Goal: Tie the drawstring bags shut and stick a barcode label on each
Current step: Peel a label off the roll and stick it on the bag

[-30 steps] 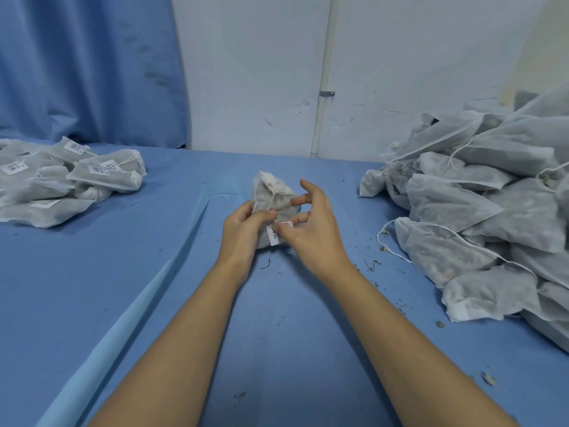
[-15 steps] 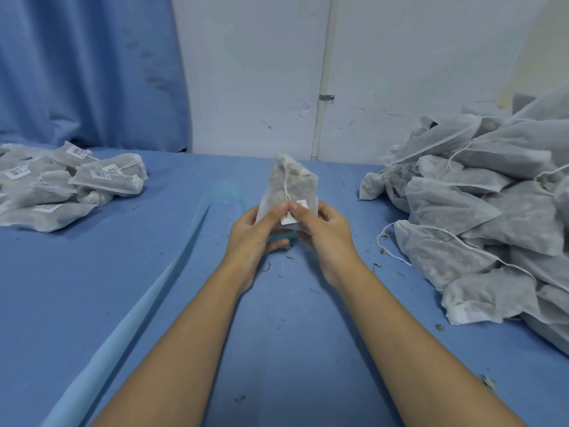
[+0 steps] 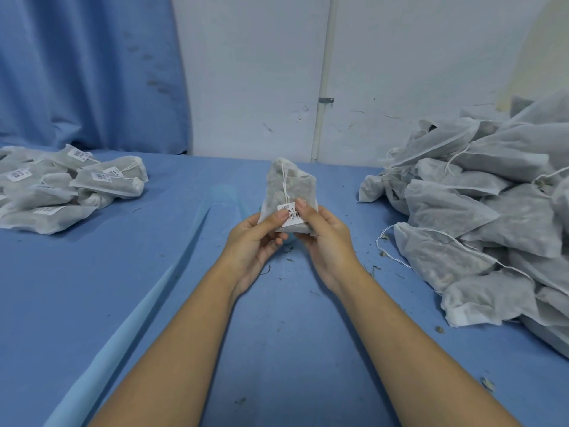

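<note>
A white mesh drawstring bag [image 3: 289, 186] full of dried herbs stands upright above the middle of the blue table, its neck drawn tight and its string hanging down the front. My left hand [image 3: 258, 238] and my right hand [image 3: 326, 235] grip its lower end from both sides. Both thumbs press on a white barcode label [image 3: 292, 214] stuck low on the bag's front.
A pile of labelled bags [image 3: 70, 186] lies at the far left of the table. A big heap of unlabelled bags [image 3: 480, 217] with loose strings fills the right side. Herb crumbs dot the blue cloth [image 3: 277, 318]. A fold [image 3: 147, 297] runs diagonally through the cloth.
Both hands have lifted the bag off the table and turned it upright. The label, pinched in my right fingers before, now lies flat on the bag under both thumbs.
</note>
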Motion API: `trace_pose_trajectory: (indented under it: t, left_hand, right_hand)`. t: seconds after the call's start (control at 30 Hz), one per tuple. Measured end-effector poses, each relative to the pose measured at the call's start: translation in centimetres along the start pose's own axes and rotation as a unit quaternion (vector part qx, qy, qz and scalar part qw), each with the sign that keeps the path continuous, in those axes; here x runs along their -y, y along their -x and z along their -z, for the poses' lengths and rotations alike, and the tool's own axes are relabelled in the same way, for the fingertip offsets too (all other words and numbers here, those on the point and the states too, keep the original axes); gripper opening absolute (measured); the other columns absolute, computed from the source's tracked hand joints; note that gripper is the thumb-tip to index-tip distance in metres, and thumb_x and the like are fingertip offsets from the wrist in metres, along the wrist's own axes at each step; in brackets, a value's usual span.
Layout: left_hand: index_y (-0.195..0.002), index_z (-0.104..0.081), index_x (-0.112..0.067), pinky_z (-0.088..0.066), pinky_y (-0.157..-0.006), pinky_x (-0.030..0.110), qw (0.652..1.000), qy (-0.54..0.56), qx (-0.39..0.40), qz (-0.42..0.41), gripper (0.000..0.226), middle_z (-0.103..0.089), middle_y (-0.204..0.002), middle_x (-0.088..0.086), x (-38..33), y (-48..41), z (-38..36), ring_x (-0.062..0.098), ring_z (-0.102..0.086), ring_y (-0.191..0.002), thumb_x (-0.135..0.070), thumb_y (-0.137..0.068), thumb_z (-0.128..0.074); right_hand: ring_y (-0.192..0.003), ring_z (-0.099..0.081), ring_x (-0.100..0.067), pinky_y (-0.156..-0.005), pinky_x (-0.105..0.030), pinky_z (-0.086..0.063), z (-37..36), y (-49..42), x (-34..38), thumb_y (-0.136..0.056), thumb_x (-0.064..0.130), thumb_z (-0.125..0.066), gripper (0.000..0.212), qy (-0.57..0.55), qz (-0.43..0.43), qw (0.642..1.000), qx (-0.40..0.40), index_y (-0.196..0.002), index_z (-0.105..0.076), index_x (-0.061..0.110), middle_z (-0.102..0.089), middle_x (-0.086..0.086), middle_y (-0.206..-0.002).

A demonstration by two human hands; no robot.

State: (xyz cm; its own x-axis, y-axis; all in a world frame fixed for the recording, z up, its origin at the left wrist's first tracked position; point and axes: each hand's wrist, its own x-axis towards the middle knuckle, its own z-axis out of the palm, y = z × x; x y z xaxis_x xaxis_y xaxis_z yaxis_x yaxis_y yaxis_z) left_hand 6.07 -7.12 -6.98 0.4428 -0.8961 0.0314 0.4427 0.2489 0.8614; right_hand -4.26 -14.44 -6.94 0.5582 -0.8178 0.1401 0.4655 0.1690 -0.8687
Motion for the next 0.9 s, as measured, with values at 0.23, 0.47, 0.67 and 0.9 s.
trace_pose_trajectory:
  t: [0.23,0.47,0.67,0.9]
  left_hand:
    - [-0.094,-0.068,-0.009,-0.053,-0.058,0.019,1.000,0.016,-0.012,-0.011,0.021,-0.070,-0.078,0.002,0.1,-0.1,-0.2,0.010,-0.062,-0.059,-0.022,-0.078,-0.070]
    - [-0.078,-0.065,-0.010,-0.034,-0.034,0.018,0.991,-0.128,-0.040,-0.012,0.017,-0.053,-0.049,0.002,-0.1,0.1,-0.2,0.010,-0.041,-0.035,-0.025,-0.085,-0.068]
    - [-0.124,-0.052,-0.008,-0.057,-0.072,0.027,0.957,0.240,-0.106,-0.121,0.030,-0.062,-0.121,0.002,-2.1,-1.1,0.8,0.011,-0.063,-0.108,-0.006,-0.094,-0.053]
    - [-0.130,-0.047,-0.005,-0.057,-0.075,0.027,0.980,0.144,-0.081,-0.110,0.034,-0.066,-0.119,0.006,-1.6,-0.8,1.0,0.015,-0.068,-0.100,-0.006,-0.096,-0.050]
  right_hand:
    - [-0.086,-0.067,-0.018,-0.079,-0.026,-0.055,0.1,-0.1,0.2,-0.090,0.016,-0.062,0.017,-0.029,-0.003,1.000,0.007,-0.094,-0.069,0.001,-0.071,-0.010,-0.089]
    - [-0.070,-0.065,-0.006,-0.065,-0.016,-0.052,0.4,0.1,0.4,-0.087,0.027,-0.068,0.018,0.101,0.039,0.990,-0.087,-0.080,-0.073,0.012,-0.071,0.000,-0.075]
    - [-0.079,-0.059,-0.013,-0.071,-0.024,-0.052,0.5,-0.1,-0.1,-0.090,0.046,-0.058,0.035,0.156,-0.025,0.982,-0.108,-0.094,-0.068,0.012,-0.066,-0.001,-0.093]
    - [-0.073,-0.058,-0.013,-0.062,-0.019,-0.053,1.2,-0.3,0.1,-0.096,0.019,-0.055,0.014,0.089,-0.042,0.987,-0.130,-0.091,-0.065,0.009,-0.063,-0.002,-0.090]
